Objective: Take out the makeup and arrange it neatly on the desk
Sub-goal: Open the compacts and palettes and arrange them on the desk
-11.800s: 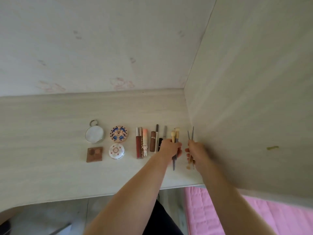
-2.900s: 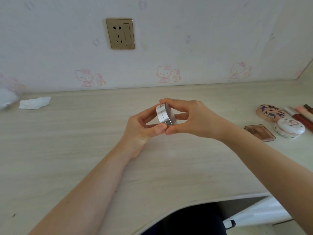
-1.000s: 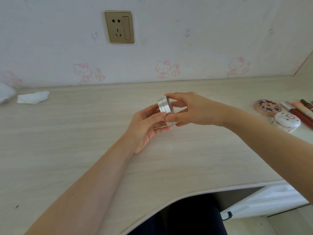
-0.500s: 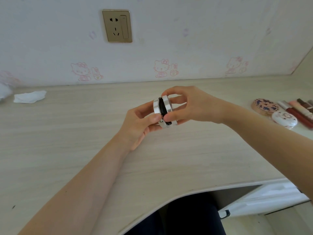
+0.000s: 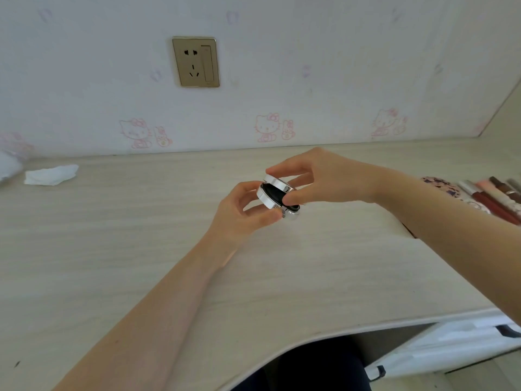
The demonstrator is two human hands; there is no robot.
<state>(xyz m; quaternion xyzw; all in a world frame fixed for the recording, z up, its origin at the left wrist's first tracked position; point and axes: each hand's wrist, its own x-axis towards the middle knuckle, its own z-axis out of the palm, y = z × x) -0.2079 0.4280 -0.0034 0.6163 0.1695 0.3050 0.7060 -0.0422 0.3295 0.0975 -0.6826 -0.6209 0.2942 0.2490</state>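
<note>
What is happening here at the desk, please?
A person holds a round silver compact in the air above the desk with both hands. The left hand grips the lower half, and the right hand pinches the lid, which stands partly open and shows a black inside. At the right edge, other makeup lies in a row. A crumpled tissue lies at far left.

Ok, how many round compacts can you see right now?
2: the silver compact, part-open, held by the left hand and right hand; a patterned compact behind the right forearm. Others may be hidden.
</note>
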